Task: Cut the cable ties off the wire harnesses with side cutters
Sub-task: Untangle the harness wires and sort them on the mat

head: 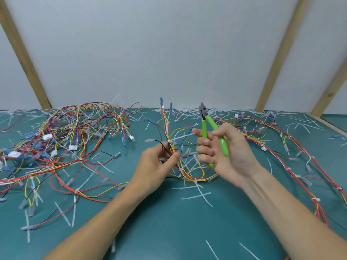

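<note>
Green-handled side cutters (210, 128) sit clamped in the right hand (225, 151), blades pointing away; left hand (159, 166) pinches the harness (170, 139) — a careless bite beside its white cable tie (181, 137) could nick wires.

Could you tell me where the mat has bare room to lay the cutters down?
Barest: the near mat between the forearms, bordered by a few cut ties. The left wire pile, the right harness and the back edge are crowded.
</note>
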`<act>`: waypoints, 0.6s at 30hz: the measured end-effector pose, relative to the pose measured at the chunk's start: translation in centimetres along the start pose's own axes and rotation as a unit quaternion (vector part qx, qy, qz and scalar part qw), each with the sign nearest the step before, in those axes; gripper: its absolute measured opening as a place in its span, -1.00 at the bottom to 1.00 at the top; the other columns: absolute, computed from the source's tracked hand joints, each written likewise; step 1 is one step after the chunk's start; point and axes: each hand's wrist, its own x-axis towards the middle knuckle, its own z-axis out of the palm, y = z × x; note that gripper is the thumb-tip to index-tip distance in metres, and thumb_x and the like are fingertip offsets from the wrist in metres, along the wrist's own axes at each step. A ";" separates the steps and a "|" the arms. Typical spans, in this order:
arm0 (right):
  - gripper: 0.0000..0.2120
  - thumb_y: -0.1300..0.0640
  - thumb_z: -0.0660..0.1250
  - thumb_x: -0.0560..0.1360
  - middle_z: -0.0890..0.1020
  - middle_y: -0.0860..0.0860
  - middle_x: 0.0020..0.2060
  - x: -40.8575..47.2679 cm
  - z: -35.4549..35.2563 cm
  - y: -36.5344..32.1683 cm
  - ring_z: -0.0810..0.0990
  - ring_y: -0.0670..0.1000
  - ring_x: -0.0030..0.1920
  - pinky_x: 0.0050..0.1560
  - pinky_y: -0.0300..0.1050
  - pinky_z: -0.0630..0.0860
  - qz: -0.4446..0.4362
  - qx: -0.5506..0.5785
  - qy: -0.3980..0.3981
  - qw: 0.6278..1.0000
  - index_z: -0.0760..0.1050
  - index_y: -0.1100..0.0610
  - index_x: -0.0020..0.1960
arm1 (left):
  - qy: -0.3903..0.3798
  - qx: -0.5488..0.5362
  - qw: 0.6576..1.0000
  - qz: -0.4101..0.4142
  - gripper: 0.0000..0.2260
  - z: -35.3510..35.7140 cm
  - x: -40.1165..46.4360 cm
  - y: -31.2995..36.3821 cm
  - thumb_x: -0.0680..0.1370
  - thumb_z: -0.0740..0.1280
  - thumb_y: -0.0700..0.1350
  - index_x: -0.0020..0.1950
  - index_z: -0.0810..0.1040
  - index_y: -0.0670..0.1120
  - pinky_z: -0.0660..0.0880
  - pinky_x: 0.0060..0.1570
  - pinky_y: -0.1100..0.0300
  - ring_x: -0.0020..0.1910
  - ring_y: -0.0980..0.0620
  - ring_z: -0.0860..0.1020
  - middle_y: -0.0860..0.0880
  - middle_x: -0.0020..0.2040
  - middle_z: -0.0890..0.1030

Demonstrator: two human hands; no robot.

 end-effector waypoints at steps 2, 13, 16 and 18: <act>-0.56 0.09 0.25 0.36 0.46 0.00 -0.26 -0.1 0.2 0.1 0.30 -0.06 -0.35 -0.43 -0.22 0.30 -0.041 -0.028 0.024 0.998 0.51 0.27 0.18 | 0.014 0.014 1.000 0.002 -0.90 0.0 -0.1 0.0 0.58 0.41 -0.16 -0.14 0.58 -0.08 0.48 -0.32 0.17 -0.40 0.16 0.48 0.14 -0.38 0.58; -0.89 0.18 0.41 0.55 0.50 -0.01 -0.38 -0.8 2.6 3.1 0.52 0.00 -0.40 -0.31 -0.13 0.58 -0.238 -0.291 0.054 0.925 0.50 0.11 -0.11 | 0.032 -0.091 0.992 -0.078 -0.83 0.1 0.0 0.1 0.58 0.41 -0.06 -0.12 0.61 -0.14 0.40 -0.54 0.29 -0.45 -0.03 0.62 -0.03 -0.27 0.71; -0.80 0.05 0.46 0.45 0.50 -0.05 -0.36 -0.3 2.3 4.9 0.49 -0.01 -0.37 -0.29 -0.10 0.50 -0.234 -0.360 0.115 0.896 0.43 0.04 -0.12 | 0.010 -0.096 0.993 -0.074 -0.85 0.1 0.0 0.3 0.62 0.36 -0.07 -0.07 0.63 -0.11 0.45 -0.50 0.24 -0.36 -0.01 0.66 0.01 -0.23 0.71; -0.74 0.02 0.54 0.44 0.55 -0.05 -0.31 0.0 1.3 5.2 0.46 -0.06 -0.36 -0.26 -0.07 0.50 -0.242 -0.429 0.171 0.853 0.43 -0.06 -0.12 | -0.003 -0.088 0.995 -0.046 -0.87 0.1 -0.1 0.6 0.63 0.34 -0.09 -0.04 0.65 -0.08 0.50 -0.35 0.26 -0.24 0.06 0.68 0.04 -0.17 0.71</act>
